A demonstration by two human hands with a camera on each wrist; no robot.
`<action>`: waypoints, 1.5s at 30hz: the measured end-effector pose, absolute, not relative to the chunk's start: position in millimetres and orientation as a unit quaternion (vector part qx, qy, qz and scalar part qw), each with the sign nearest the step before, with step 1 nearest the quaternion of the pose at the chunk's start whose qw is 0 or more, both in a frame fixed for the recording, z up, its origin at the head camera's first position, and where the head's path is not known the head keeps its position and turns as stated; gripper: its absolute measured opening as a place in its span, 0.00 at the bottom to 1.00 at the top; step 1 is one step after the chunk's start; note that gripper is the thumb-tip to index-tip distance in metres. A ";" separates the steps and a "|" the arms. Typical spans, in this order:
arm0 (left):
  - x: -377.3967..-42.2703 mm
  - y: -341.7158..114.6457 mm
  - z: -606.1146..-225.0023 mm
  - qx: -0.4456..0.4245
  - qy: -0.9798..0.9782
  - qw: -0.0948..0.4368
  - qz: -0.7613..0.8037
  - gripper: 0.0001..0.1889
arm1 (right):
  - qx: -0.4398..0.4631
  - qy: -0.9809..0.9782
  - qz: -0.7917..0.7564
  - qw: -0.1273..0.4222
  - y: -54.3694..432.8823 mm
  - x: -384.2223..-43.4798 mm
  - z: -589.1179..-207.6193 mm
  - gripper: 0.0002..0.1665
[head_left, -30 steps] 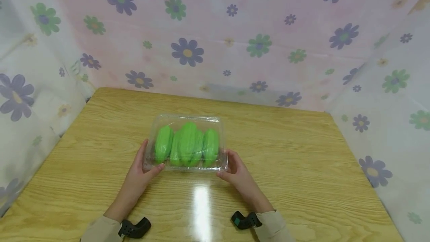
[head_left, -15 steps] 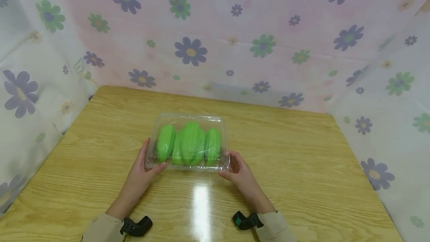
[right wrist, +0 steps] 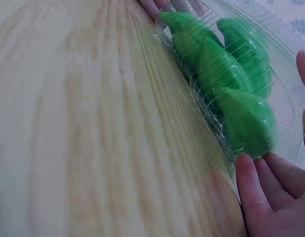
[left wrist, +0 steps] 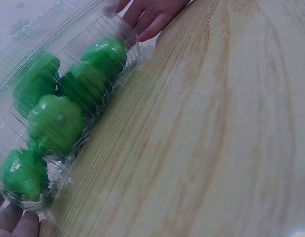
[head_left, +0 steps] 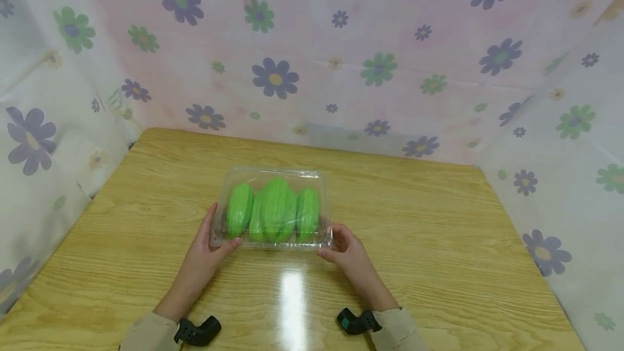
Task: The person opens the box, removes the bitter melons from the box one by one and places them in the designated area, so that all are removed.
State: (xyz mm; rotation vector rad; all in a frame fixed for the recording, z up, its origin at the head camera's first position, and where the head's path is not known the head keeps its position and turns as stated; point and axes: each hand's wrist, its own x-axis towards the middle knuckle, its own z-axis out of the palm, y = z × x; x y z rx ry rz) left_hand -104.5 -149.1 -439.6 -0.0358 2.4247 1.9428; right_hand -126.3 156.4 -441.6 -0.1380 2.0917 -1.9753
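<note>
A clear plastic clamshell box (head_left: 285,244) with its lid down sits near the middle of the wooden table in the head view. Inside lie several bright green, ridged, gourd-like vegetables (head_left: 275,210), side by side and piled in the centre. My left hand (head_left: 207,248) grips the box's left front corner, thumb over the front edge and fingers along the side. At the opposite front corner, my right hand (head_left: 348,253) holds on with its thumb in front and its fingers at the side. In the right wrist view, the right hand's fingers (right wrist: 251,182) press close against the box's end.
The wooden table (head_left: 414,221) extends around the box, with a bright light reflection in front. Flower-patterned cloth (head_left: 312,42) hangs behind and along both sides. Black devices (head_left: 197,332) are strapped to both wrists, over beige sleeves (head_left: 151,335).
</note>
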 end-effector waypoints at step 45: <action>-95.5 -145.8 -421.5 0.078 0.788 -0.038 0.609 0.50 | -0.185 0.757 -0.607 0.154 150.7 -112.3 -415.2 0.22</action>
